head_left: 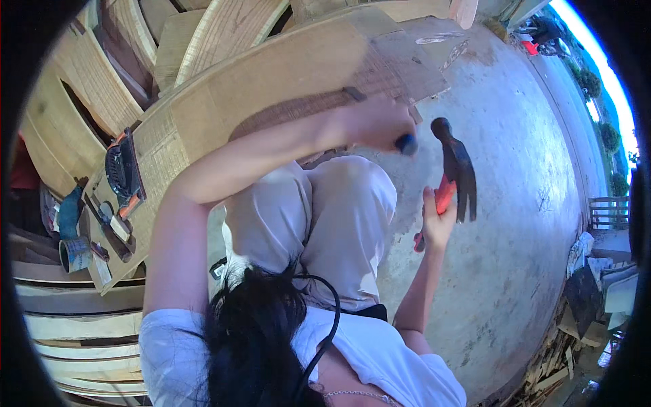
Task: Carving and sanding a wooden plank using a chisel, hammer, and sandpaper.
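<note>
Gripping the red handle of a claw hammer [456,169], the right hand [434,220] has its fingers wrapped tight around the shaft, with the dark steel head raised above the fist and the claw pointing down toward the concrete floor [515,203]. Over to the left, the left hand [376,122] is curled shut around a small tool with a dark rounded end [407,144] that pokes out of the fist, just beside the hammer head but not touching it. That fist hovers at the edge of a wide wooden panel [271,81], blurred, so what the tool is cannot be told. The hammer sits in the air above the floor, to the right of the person's bent knees. On the panel's far left end lies an orange and black power sander [123,173], near a tin can [74,254]. Curved wooden slats [88,88] are stacked beyond the panel.
</note>
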Tool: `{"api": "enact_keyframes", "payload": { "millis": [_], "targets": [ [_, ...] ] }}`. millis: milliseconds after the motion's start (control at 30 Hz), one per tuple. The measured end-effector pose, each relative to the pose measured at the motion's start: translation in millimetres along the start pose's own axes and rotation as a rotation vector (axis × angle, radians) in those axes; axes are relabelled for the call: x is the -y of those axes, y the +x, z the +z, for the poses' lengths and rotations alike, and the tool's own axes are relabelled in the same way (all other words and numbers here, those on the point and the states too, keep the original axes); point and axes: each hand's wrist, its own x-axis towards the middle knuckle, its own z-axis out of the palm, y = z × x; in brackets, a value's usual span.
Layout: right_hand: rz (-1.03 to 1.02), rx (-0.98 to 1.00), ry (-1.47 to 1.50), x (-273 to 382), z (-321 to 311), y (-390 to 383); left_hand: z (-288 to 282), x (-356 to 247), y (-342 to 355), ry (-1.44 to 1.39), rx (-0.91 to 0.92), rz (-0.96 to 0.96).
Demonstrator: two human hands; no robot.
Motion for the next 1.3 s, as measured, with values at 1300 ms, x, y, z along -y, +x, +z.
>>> {"api": "enact_keyframes", "payload": {
  "millis": [1300],
  "targets": [
    [0.010,-0.077,0.457,37.1,5.3,-45.5,39.4,9.6,-4.4,0.078,-0.119,0.176]
  ]
}}
